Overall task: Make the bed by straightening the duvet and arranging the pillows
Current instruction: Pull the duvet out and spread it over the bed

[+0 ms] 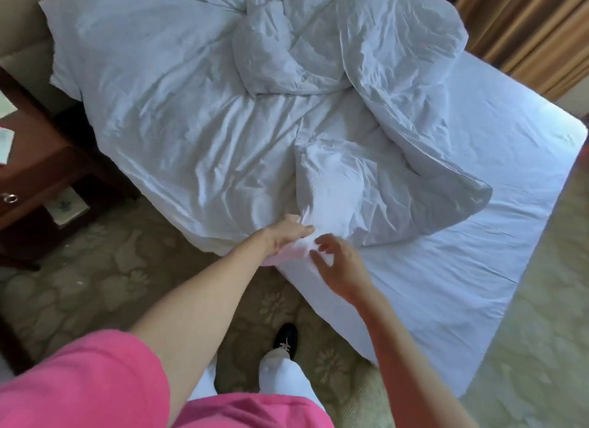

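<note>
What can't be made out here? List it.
- Pillows: none identifiable in the head view; the bunched duvet may cover them.
- Left hand fingertips: buried in duvet folds, so the grip is unclear.
- Nightstand: cut off by the left edge.
- Curtain: cut off at the top right.

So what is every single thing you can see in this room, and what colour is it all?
duvet: one, white, crumpled in a heap across the head and middle of the bed
bed sheet: one, white, bare over the foot half of the mattress
pillow: one seems to lie at the head end, white, hard to tell from the duvet
nightstand: one, dark reddish wood, left of the bed, papers on top
curtain: tan, far upper right
carpet: beige, flower pattern
shoe: one seen, black, on the carpet
shirt: pink, bottom left
left hand: at the duvet's near edge, grip closing on the fabric
right hand: fingers spread, touching the same edge
</note>
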The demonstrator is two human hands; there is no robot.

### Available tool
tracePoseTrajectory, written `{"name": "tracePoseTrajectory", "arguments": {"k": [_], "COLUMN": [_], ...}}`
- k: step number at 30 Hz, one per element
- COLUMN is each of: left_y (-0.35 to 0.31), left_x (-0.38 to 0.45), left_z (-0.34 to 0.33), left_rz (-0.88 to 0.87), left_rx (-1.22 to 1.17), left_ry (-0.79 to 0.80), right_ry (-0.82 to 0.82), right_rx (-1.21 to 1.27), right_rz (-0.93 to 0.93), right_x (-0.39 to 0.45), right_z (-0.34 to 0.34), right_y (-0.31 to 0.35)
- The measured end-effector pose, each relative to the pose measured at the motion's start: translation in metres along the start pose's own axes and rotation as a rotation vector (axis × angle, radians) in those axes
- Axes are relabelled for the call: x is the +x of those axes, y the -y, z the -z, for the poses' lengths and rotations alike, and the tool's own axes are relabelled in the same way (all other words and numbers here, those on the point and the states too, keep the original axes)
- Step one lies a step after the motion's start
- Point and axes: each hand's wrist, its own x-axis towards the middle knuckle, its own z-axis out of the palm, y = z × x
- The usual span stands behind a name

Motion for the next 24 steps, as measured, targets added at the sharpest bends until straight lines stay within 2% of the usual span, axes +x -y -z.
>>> {"name": "tracePoseTrajectory", "arguments": {"k": [2, 3, 4, 6, 7, 9, 11, 13, 15, 18, 22, 24], "left_y": [0.003, 0.000, -0.001, -0.007, -0.010, -0.017, -0.023, -0.026, -0.031, -0.050, -0.077, -0.086], "left_x": [-0.017, -0.030, -0.042, -0.055, -0.058, -0.063, -0.067, -0.066, -0.056, -0.036, -0.003, 0.016], "left_z": [0.001, 0.000, -0.001, -0.004, -0.004, 0.004, 0.016, 0.027, 0.037, 0.038, 0.018, 0.008], "left_rz": [-0.130, -0.157, -0.179, -0.196, -0.203, -0.208, -0.197, -0.147, -0.026, 0.089, 0.097, 0.117], "left_rx": [0.180, 0.283, 0.367, 0.502, 0.523, 0.510, 0.433, 0.256, 0.149, 0.067, 0.245, 0.254], "left_ry": [0.056, 0.118, 0.180, 0.276, 0.296, 0.303, 0.277, 0.150, -0.017, -0.108, -0.397, -0.400], "right_ry": [-0.062, -0.026, 0.067, 0.252, 0.269, 0.170, 0.104, 0.069, 0.055, 0.148, 0.233, 0.232], "right_rx": [0.256, 0.411, 0.525, 0.513, 0.401, 0.202, 0.212, 0.219, 0.142, -0.087, -0.173, -0.163], "right_rz": [-0.266, -0.394, -0.507, -0.627, -0.616, -0.529, -0.473, -0.445, -0.390, -0.232, -0.160, -0.150], "right_x": [0.017, 0.025, 0.032, 0.039, 0.042, 0.048, 0.058, 0.067, 0.067, 0.049, 0.029, 0.031], "right_z": [0.022, 0.031, 0.035, 0.033, 0.029, 0.021, 0.017, 0.021, 0.026, 0.026, 0.039, 0.056], "right_y": [-0.006, -0.003, 0.003, 0.016, 0.019, 0.026, 0.030, 0.033, 0.039, 0.046, 0.045, 0.039]}}
